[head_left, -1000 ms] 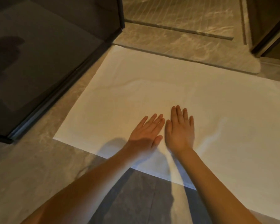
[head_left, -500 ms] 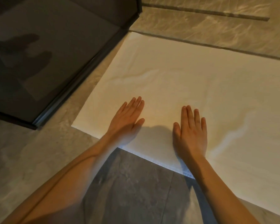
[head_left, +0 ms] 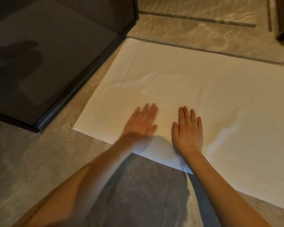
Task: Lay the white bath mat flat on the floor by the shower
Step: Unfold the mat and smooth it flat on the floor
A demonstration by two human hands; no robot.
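now | white bath mat (head_left: 195, 89) flat on floor (head_left: 31, 161) by shower glass (head_left: 47, 54) | left hand (head_left: 142, 122) blurred, right hand (head_left: 188, 130) palm-down on mat | both hands open, apart

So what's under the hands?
The white mat, spread on the floor. Both hands, left and right, lie open on it. The floor beneath is covered.

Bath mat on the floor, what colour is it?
Plain white, no pattern; the bath mat shows in the head view.
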